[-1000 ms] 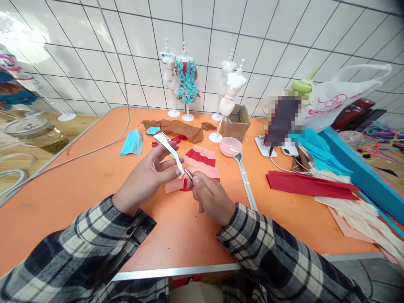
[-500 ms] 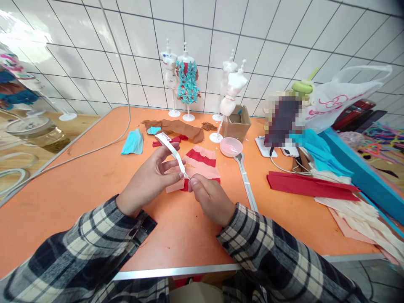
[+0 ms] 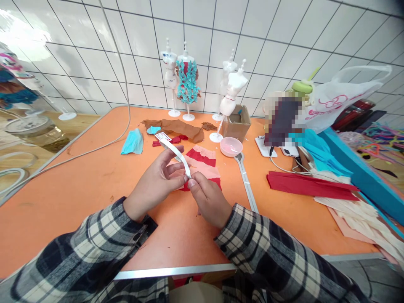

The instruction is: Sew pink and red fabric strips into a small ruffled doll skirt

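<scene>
A narrow white strip (image 3: 177, 153) with a printed, label-like far end arches up above the table. My left hand (image 3: 153, 181) is closed on it, the thumb pinching near its lower end and the other fingers curled behind. At that same end, the thumb and fingers of my right hand (image 3: 211, 198) are pressed together, almost touching the left fingertips. What exactly the right fingers hold is partly hidden. Below and behind both hands lie pink paper pieces (image 3: 212, 172) and a dark red strip (image 3: 202, 157), partly covered by the hands.
Small white dress forms (image 3: 233, 86) stand at the back, one in a turquoise ruffled dress (image 3: 187, 84). Right of the hands are a pink bowl (image 3: 231, 147), grey tongs-like tool (image 3: 246, 181), cardboard box (image 3: 238, 126) and folded red paper (image 3: 311, 185). Brown paper (image 3: 179, 129) and turquoise paper (image 3: 133, 142) lie left.
Both hands have shifted slightly right and closer together. The right fingertips now meet the left ones at the strip's lower end, and the strip bends in a smoother arch.
</scene>
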Available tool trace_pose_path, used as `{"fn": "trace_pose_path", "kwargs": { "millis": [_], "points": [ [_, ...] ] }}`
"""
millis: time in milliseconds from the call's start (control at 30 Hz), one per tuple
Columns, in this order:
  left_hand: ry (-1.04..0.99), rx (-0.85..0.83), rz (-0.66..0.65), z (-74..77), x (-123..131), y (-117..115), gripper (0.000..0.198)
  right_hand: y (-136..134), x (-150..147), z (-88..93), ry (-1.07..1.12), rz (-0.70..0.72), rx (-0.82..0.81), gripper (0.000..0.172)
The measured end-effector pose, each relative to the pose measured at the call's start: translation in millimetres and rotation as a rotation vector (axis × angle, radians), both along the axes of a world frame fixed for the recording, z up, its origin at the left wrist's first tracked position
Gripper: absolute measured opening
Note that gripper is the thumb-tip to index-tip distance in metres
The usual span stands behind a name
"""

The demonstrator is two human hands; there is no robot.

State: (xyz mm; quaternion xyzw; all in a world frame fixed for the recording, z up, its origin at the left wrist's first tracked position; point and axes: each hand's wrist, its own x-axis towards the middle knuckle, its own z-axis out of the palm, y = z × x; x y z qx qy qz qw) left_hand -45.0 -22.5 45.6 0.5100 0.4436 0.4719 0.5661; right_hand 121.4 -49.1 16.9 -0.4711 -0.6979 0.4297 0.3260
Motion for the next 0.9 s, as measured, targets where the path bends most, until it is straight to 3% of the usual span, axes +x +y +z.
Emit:
{"fn": "trace_pose_path", "kwargs": {
  "millis": [200,400,567,900],
  "points": [
    [-0.049,0.086,0.043,-3.2,1.9,-4.6,0.066,-3.0,-2.2,-0.4,0.126,-0.018,-0.009,0.017],
    [-0.033,0.185,0.072,-4.8,1.0,-1.9,0.070,-0.5,-1.0,-3.5,0.129,-0.026,-0.031,0.019],
    [-0.008,0.160,0.070,-1.4,4.9,-4.6,0.078,-0.8,-1.3,-2.0,0.113,-0.036,-0.031,0.017],
    [0.006,0.163,0.059,-0.5,6.1,-6.0,0.076,-1.4,-1.4,-0.3,0.121,-0.066,-0.028,0.019]
  ]
}}
